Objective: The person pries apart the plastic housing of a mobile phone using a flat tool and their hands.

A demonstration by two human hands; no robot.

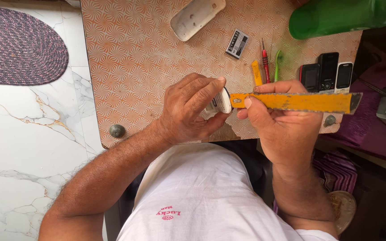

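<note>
Both hands clench — left (188,109) around white phone (222,101), right (282,118) gripping yellow tool (295,101).

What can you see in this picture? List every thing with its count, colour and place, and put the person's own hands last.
Table: 1, orange-patterned, centre.
White tray: 1, off-white, top of the table.
Battery: 1, black and white, right of the tray.
Screwdriver: 1, red, upper right of the table.
Toothbrush: 1, green, beside the screwdriver.
Yellow tool: 1, yellow, left of the screwdriver.
Phones: 3, two black and one white, right edge of the table.
Green bottle: 1, green, top right.
Rug: 1, purple, on the floor at upper left.
Small phone: 1, white, in the left hand.
Yellow brush: 1, yellow, in the right hand.
Left hand: grip closed on the small phone.
Right hand: grip closed on the yellow brush.
</note>
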